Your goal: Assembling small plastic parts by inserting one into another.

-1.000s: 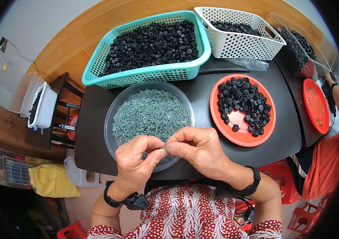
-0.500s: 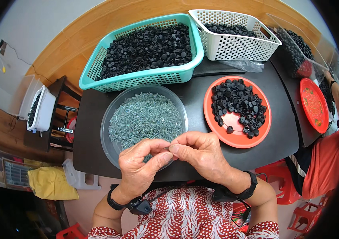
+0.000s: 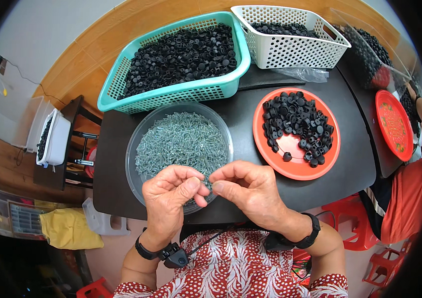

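As your left hand (image 3: 169, 191) and right hand (image 3: 250, 191) face each other: their fingertips nearly meet above the near side of the clear round bowl (image 3: 130, 159).
Left hand: your thumb lies close against the bent index finger, the other fingers curled with their tips showing below it; you hide too much to tell whether anything is pinched there.
Right hand: your index finger reaches leftward with the thumb just under it, tips close together; whether they grip something small, I cannot tell.
Wrists: your left forearm rises from the lower edge, while your right one slants inward from the lower right; each wears a black wrist band (image 3: 313, 231).
Screws: a heap of small silvery screws (image 3: 181, 141) lies in the bowl, partly under your hands.
Plate: right of the bowl, an orange-red plate (image 3: 270, 161) carries black caps (image 3: 295, 121), one lying apart near its closest edge.
Table: behind the bowl on the dark table (image 3: 248, 119) stands a teal basket (image 3: 243, 64).
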Demonstrator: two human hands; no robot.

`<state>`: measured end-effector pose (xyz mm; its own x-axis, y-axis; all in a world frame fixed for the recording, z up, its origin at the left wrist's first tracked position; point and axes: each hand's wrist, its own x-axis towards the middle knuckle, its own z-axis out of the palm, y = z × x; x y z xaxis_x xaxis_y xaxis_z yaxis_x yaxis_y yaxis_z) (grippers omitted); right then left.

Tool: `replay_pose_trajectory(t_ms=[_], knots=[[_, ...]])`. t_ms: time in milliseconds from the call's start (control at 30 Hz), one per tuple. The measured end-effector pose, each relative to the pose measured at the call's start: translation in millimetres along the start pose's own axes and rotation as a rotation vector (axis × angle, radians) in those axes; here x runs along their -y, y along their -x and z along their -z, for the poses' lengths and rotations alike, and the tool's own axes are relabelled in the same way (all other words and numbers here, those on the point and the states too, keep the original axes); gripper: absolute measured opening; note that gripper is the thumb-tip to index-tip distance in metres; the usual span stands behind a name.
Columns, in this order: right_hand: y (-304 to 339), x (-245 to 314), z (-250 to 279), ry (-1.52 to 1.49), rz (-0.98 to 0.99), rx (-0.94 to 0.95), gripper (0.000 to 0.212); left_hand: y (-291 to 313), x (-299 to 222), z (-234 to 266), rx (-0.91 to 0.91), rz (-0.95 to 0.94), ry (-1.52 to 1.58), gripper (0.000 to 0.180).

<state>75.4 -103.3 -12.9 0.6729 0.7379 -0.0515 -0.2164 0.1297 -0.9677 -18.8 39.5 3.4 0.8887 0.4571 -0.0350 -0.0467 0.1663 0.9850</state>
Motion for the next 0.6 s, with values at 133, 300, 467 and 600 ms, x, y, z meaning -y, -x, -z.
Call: replay_pose_trajectory(t_ms=[133, 300, 467, 600], knots=[[0, -7, -6, -0.099, 0.088, -0.057, 0.006, 0, 2, -8, -0.024, -0.027, -0.018, 0.008], [-9, -19, -14, 0.523, 0.764, -0.167, 0.011, 6, 1, -14, -0.158, -0.175, -0.184, 0.006], [4, -19, -17, 0.734, 0.895, -0.189, 0.018, 5, 3, -15, -0.107, -0.159, -0.095, 0.008], [11, 2, 36, 0.94, 0.894, -0.269, 0.015, 3, 4, -8, -0.07, -0.103, -0.122, 0.013]])
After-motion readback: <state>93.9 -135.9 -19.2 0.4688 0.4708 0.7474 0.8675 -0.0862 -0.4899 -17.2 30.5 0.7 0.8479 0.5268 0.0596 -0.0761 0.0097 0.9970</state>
